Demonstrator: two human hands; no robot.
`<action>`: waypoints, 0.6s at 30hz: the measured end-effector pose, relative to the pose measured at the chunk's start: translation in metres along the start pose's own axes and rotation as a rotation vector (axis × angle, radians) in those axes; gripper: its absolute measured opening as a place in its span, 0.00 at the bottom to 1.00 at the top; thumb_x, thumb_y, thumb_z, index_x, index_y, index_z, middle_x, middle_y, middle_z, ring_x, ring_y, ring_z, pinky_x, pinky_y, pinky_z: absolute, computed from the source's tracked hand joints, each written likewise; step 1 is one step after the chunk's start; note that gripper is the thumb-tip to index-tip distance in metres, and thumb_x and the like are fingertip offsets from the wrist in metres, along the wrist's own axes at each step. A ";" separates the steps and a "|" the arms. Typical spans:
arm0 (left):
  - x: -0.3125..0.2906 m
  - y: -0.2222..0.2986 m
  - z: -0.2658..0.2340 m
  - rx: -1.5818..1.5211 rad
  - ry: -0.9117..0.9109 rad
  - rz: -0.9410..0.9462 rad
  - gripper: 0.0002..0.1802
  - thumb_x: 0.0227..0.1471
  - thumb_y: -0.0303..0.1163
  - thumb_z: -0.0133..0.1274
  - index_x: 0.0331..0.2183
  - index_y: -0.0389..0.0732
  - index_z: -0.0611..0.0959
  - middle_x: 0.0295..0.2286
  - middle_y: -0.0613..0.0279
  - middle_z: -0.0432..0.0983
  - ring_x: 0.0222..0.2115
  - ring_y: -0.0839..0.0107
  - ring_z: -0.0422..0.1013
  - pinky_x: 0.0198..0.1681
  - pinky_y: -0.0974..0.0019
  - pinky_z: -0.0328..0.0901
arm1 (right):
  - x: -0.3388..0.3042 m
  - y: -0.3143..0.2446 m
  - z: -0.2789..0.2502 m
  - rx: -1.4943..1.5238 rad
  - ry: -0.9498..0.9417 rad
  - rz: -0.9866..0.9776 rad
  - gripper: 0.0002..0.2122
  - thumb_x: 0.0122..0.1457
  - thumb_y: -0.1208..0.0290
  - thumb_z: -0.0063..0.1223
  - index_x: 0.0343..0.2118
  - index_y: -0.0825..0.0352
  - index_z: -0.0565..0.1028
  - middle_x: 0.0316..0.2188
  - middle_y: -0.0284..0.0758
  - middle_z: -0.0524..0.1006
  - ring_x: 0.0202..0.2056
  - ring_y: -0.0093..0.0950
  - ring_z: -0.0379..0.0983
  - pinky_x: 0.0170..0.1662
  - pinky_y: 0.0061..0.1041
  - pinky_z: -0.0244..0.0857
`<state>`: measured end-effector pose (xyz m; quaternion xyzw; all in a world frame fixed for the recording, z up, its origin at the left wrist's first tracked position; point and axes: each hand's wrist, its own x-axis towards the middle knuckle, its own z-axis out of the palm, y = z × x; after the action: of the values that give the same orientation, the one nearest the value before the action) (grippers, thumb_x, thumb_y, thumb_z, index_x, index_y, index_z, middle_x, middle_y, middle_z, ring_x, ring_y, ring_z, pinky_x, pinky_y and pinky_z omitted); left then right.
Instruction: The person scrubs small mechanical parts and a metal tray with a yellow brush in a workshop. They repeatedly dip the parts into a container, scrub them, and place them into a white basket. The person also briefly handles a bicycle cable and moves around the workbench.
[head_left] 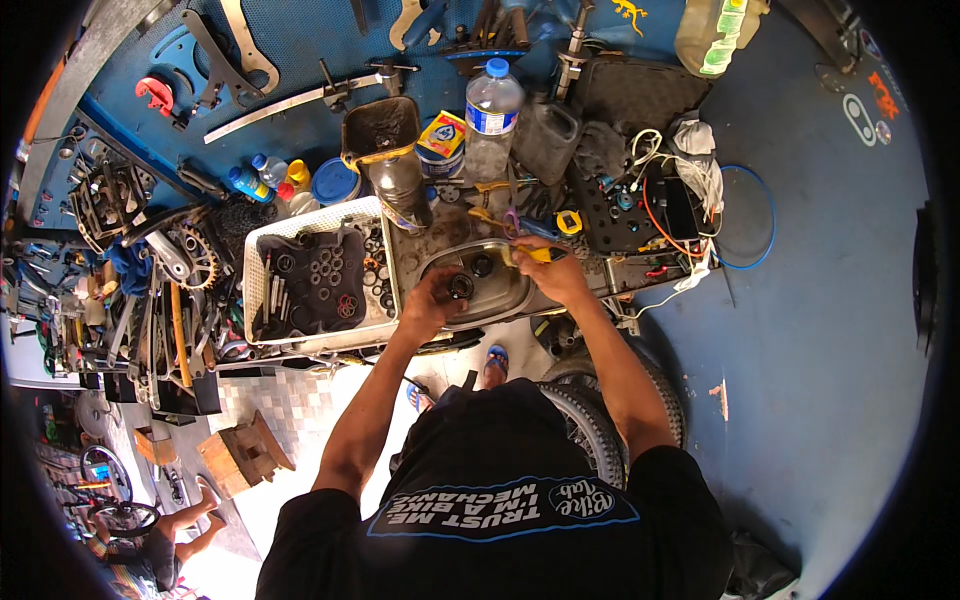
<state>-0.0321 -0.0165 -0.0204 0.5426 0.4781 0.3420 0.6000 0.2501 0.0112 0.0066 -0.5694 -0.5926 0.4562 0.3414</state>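
Both bare forearms enter from the lower edge and converge forward, elbows bent, upper arms in black sleeves. Left hand (432, 300): fingers curled inward, fingertips pinched together, back of hand up. Right hand (555, 272): wrist angled toward the left, fingers closed in a firm grip. Hands sit near each other, apparently not touching; thumbs not clearly resolved.
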 end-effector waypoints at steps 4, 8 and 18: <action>0.003 -0.005 0.000 -0.108 -0.078 -0.024 0.35 0.52 0.08 0.60 0.60 0.37 0.74 0.48 0.60 0.78 0.45 0.74 0.75 0.49 0.67 0.74 | -0.002 -0.001 0.013 -0.396 -0.042 -0.016 0.16 0.63 0.58 0.64 0.49 0.60 0.79 0.38 0.41 0.83 0.42 0.37 0.80 0.47 0.33 0.73; 0.003 -0.007 0.000 -0.149 -0.077 -0.012 0.34 0.53 0.09 0.60 0.60 0.37 0.74 0.48 0.60 0.77 0.46 0.73 0.75 0.50 0.67 0.74 | -0.006 -0.017 0.009 -0.610 0.010 -0.153 0.16 0.60 0.54 0.66 0.42 0.61 0.79 0.34 0.39 0.84 0.36 0.44 0.80 0.44 0.37 0.73; 0.002 -0.001 -0.003 -0.112 -0.061 0.018 0.35 0.52 0.16 0.67 0.60 0.37 0.75 0.46 0.60 0.81 0.41 0.74 0.75 0.44 0.70 0.72 | -0.029 -0.045 0.042 -0.023 0.050 -0.065 0.14 0.62 0.59 0.65 0.39 0.67 0.83 0.27 0.37 0.83 0.33 0.26 0.81 0.39 0.33 0.73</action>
<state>-0.0346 -0.0133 -0.0217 0.5225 0.4349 0.3569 0.6407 0.1981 -0.0212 0.0367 -0.5648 -0.6073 0.4237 0.3642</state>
